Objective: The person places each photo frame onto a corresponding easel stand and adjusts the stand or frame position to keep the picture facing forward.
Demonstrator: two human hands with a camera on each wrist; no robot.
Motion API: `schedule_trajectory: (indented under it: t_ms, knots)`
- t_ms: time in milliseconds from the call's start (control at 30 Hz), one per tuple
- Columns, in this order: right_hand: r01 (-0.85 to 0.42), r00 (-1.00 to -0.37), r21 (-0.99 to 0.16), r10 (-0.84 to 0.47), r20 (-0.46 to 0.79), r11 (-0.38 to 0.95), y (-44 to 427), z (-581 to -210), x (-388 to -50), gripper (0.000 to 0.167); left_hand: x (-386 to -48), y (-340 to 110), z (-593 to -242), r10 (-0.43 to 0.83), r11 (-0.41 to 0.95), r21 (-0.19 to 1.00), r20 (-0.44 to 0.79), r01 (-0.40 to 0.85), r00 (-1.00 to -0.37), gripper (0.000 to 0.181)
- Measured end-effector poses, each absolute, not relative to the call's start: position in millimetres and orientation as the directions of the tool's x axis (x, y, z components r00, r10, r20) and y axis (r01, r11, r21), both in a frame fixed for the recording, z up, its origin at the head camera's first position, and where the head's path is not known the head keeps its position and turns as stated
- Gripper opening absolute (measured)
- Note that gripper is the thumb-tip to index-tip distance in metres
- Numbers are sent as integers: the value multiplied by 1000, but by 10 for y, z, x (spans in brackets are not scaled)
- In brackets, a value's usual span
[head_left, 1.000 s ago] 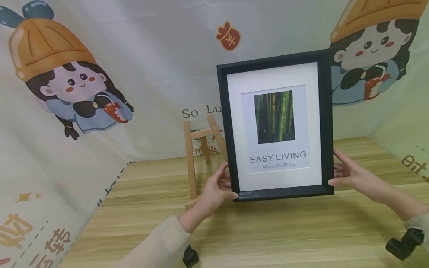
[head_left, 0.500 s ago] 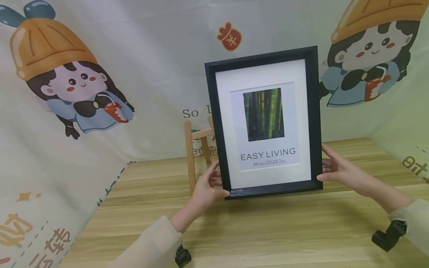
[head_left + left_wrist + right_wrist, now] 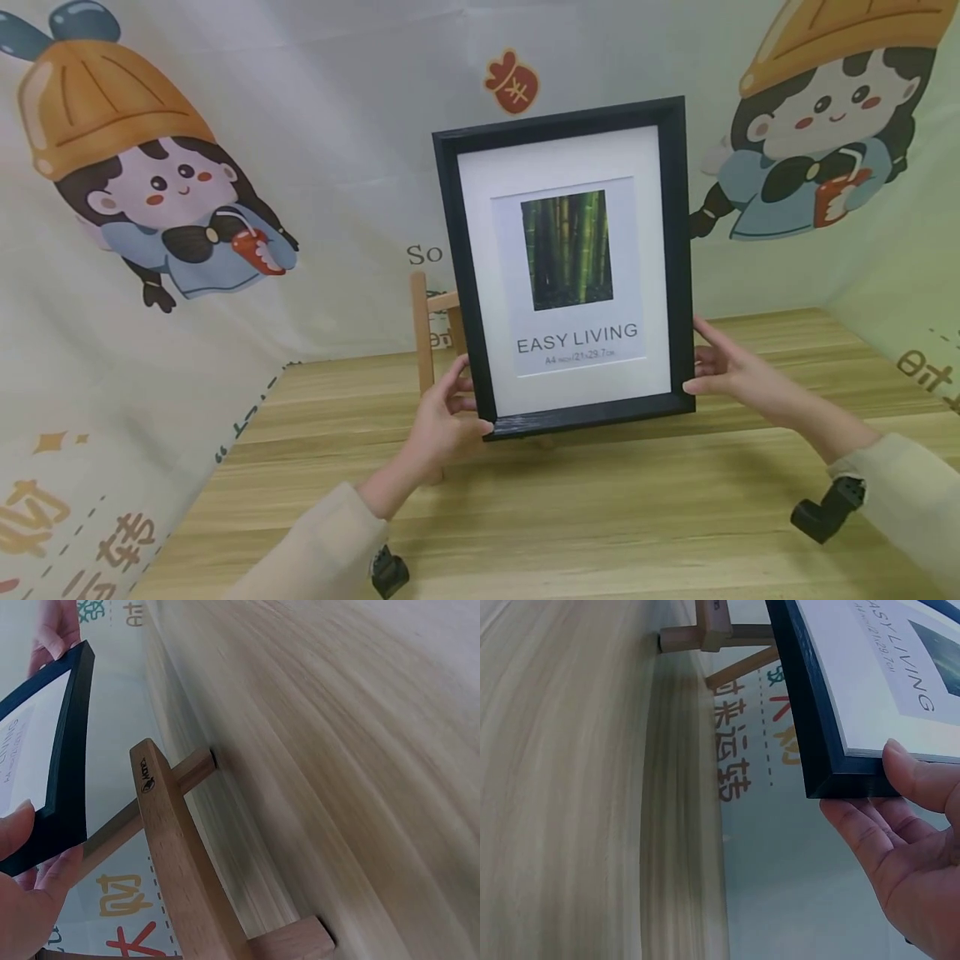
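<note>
A black picture frame (image 3: 678,275) with a bamboo picture and the words EASY LIVING is held up, slightly tilted, in front of a wooden easel (image 3: 422,333). My left hand (image 3: 442,421) grips its lower left corner, thumb on the front and fingers behind. At the lower right side my right hand (image 3: 731,371) pinches the edge the same way. In the left wrist view the easel's ledge (image 3: 184,862) stands apart from the frame (image 3: 71,750). The right wrist view shows the frame's corner (image 3: 840,776) between thumb and fingers. Most of the easel is hidden behind the frame.
The easel stands on a wood-grain table (image 3: 600,517). Behind and beside the table hangs a pale cloth (image 3: 360,150) printed with cartoon figures and lettering. A black wrist camera (image 3: 828,508) hangs below the right sleeve, another (image 3: 390,571) below the left.
Both hands have moved left and slightly up with the picture frame, which now covers more of the easel. The grip of each hand looks the same.
</note>
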State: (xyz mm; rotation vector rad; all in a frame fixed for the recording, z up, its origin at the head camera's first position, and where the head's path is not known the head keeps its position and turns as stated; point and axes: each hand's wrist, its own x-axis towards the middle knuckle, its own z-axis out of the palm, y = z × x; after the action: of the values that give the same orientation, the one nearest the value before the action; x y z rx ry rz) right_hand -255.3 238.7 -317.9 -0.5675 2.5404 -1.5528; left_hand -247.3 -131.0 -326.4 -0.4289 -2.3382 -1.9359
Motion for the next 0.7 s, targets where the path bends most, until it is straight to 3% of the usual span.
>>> schedule_trajectory:
  t_ms: [700]
  knots:
    - [-270, -911, -896, -394, 120, 352, 2114, -3167, -2699, 92, -2423, -1586, -3142, 129, 206, 954, 194, 217, -973, 89]
